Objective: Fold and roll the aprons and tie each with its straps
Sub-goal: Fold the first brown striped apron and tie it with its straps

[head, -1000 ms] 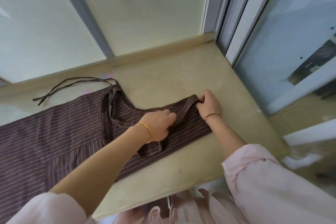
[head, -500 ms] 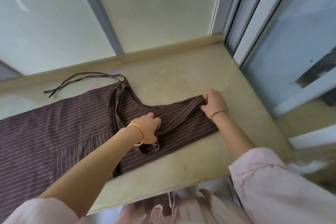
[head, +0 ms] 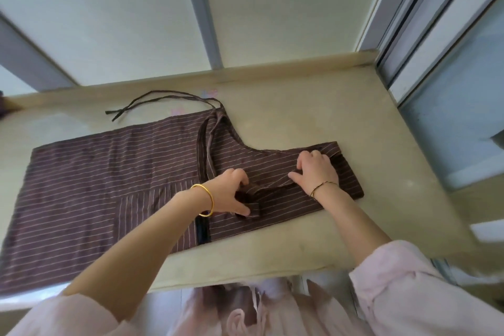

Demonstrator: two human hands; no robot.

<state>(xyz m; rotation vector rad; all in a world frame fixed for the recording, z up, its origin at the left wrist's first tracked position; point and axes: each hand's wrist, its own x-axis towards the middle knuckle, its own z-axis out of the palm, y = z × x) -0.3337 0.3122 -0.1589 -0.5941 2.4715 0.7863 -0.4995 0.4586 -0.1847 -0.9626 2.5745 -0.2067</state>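
A brown apron (head: 109, 177) with thin white stripes lies flat on the beige counter (head: 341, 117), folded lengthwise, its bib end at the right. Its neck strap (head: 268, 189) lies doubled across the bib. My left hand (head: 231, 194) grips the folded loop of that strap near the apron's middle. My right hand (head: 316, 169) presses flat on the strap and bib farther right, fingers spread. The thin waist ties (head: 152, 101) trail loose on the counter behind the apron.
Frosted window panes with grey frames (head: 201, 13) rise behind the counter. A sliding window frame (head: 425, 22) closes the right side. The counter's front edge (head: 245, 273) runs just before my pink sleeves. Bare counter shows right of the bib.
My right hand let go of the strap's far end and slid left onto the bib, now pressing flat. My left hand moved down the strap and holds its folded loop.
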